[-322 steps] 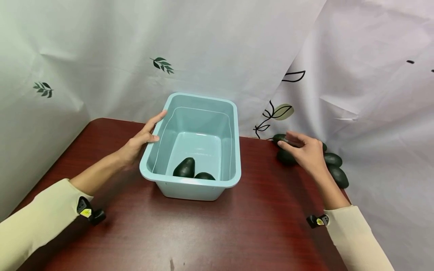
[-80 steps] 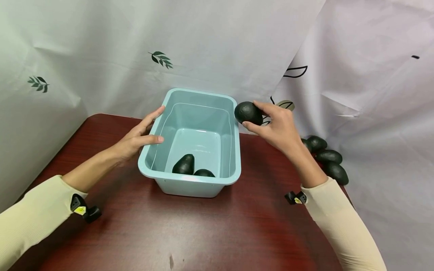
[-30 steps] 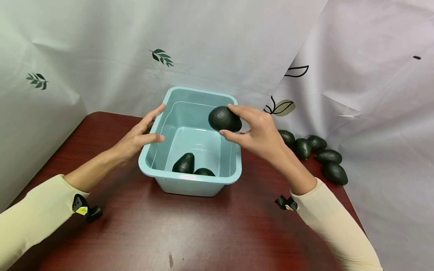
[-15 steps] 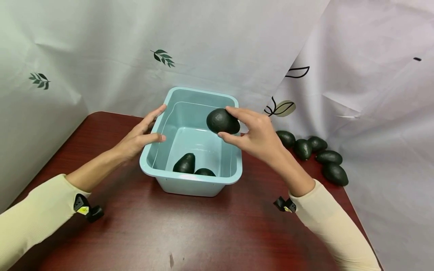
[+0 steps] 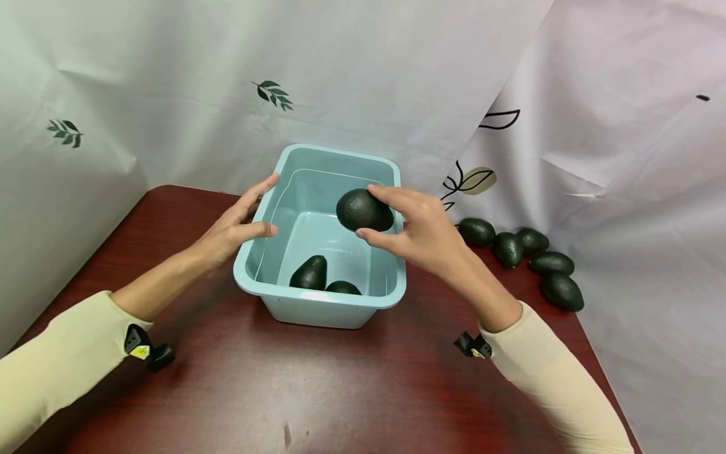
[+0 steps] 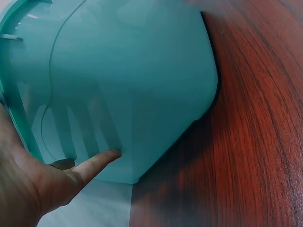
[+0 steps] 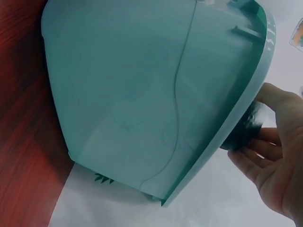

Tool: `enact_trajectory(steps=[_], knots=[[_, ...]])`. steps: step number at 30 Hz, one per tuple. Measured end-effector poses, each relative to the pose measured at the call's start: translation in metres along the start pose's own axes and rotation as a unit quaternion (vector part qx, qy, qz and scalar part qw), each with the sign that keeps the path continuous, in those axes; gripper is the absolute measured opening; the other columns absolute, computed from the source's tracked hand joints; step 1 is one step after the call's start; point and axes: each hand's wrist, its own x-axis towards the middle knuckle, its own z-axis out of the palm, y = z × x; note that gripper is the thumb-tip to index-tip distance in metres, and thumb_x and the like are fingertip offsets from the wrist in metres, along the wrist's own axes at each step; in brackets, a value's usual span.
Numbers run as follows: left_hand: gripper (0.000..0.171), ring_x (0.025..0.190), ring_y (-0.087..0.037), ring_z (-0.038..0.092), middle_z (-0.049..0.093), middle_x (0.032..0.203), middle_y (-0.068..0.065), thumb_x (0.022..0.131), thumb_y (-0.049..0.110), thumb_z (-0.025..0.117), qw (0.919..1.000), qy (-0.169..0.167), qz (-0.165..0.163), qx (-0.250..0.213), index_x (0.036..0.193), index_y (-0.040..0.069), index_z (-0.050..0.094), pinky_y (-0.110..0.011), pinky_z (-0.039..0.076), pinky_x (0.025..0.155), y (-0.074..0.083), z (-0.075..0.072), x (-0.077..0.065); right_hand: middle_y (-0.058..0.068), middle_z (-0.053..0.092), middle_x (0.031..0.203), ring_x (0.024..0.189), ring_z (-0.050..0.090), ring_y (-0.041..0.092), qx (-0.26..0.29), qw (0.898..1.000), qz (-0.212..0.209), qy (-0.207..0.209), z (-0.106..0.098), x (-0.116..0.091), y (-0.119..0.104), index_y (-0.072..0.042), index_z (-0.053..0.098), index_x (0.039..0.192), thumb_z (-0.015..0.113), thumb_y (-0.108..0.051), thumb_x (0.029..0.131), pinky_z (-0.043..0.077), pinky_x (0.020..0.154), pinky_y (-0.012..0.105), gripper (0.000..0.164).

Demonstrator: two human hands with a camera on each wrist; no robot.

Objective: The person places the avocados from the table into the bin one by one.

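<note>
My right hand (image 5: pixel 422 227) holds a dark green avocado (image 5: pixel 362 210) between thumb and fingers, over the right part of a light blue plastic basin (image 5: pixel 319 291). In the right wrist view, this avocado (image 7: pixel 246 126) shows just past the basin's rim, partly hidden by it. My left hand (image 5: pixel 229 233) grips the basin's left rim, thumb over the edge. The left wrist view has fingers (image 6: pixel 97 165) of that hand against the outer wall. Inside the basin lie a pear-shaped avocado (image 5: pixel 309 273) and another avocado (image 5: pixel 343 287), half hidden by the front rim.
Several more avocados (image 5: pixel 507 249) lie along the back right edge of the dark red wooden table (image 5: pixel 317 391). White cloth (image 5: pixel 187 75) with leaf prints hangs behind the table and along both sides.
Earlier, my right hand was at the avocados on the right; it then brought one over the basin. In the last second it has shifted slightly left and lower. The left hand stays put.
</note>
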Motion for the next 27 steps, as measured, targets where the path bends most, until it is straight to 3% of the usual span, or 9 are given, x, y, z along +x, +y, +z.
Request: enact_trajectory(steps=[3,6,15,20,21,25,27], knots=[[0.095,0.153,-0.035,0.04,0.028,0.182,-0.01,0.105,0.014,0.061,1.0,-0.005,0.001,-0.002,0.182,0.043,0.013,-0.039,0.056,0.103,-0.001,-0.002,0.001,0.019,0.081,0.137,0.129,0.079,0.032,0.007,1.0,0.009,-0.018,0.002,-0.001,-0.002,0.004,0.076,0.141,0.098,-0.023,0.089,0.064,0.109,0.045,0.063],[0.096,0.151,-0.034,0.041,0.028,0.181,-0.012,0.105,0.014,0.061,0.9999,-0.009,0.004,-0.002,0.183,0.041,0.012,-0.034,0.057,0.1,-0.002,-0.003,0.002,0.019,0.081,0.137,0.131,0.078,0.033,0.011,0.999,0.013,-0.033,0.004,-0.001,-0.004,0.004,0.076,0.141,0.098,-0.023,0.089,0.062,0.112,0.046,0.062],[0.096,0.151,-0.032,0.044,0.031,0.18,-0.013,0.105,0.013,0.061,0.9999,-0.012,0.008,-0.006,0.183,0.041,0.012,-0.027,0.057,0.098,0.002,-0.004,0.001,0.021,0.082,0.13,0.123,0.081,0.036,0.007,0.999,-0.011,-0.049,0.007,-0.001,-0.007,0.005,0.079,0.135,0.096,-0.023,0.09,0.065,0.105,0.05,0.056],[0.095,0.151,-0.03,0.043,0.03,0.181,-0.012,0.105,0.014,0.06,0.9999,-0.013,0.008,-0.007,0.183,0.041,0.012,-0.027,0.057,0.098,0.002,-0.003,0.001,0.019,0.083,0.13,0.122,0.082,0.034,0.005,0.999,0.003,-0.043,0.004,-0.004,-0.003,0.003,0.08,0.136,0.095,-0.023,0.091,0.066,0.103,0.05,0.054],[0.095,0.151,-0.031,0.043,0.03,0.181,-0.012,0.105,0.014,0.06,0.9999,-0.013,0.007,-0.006,0.182,0.041,0.012,-0.028,0.057,0.097,0.002,-0.003,0.001,0.018,0.083,0.13,0.119,0.082,0.033,0.004,0.999,0.008,-0.043,0.004,-0.005,-0.002,0.003,0.08,0.135,0.095,-0.024,0.091,0.067,0.099,0.047,0.054],[0.095,0.152,-0.033,0.043,0.03,0.18,-0.014,0.105,0.015,0.061,0.9999,-0.014,0.005,-0.007,0.183,0.041,0.012,-0.028,0.057,0.097,0.001,-0.002,0.002,0.016,0.084,0.129,0.08,0.077,0.026,0.001,0.998,0.034,-0.045,0.0,-0.011,0.004,0.0,0.081,0.135,0.094,-0.024,0.093,0.064,0.078,0.039,0.05],[0.095,0.151,-0.033,0.043,0.031,0.18,-0.014,0.105,0.015,0.061,0.9999,-0.014,0.005,-0.007,0.183,0.041,0.012,-0.028,0.057,0.097,0.0,-0.002,0.002,0.015,0.084,0.129,0.076,0.074,0.025,0.001,0.998,0.05,-0.046,-0.001,-0.013,0.008,0.0,0.081,0.135,0.094,-0.024,0.093,0.061,0.073,0.037,0.05]])
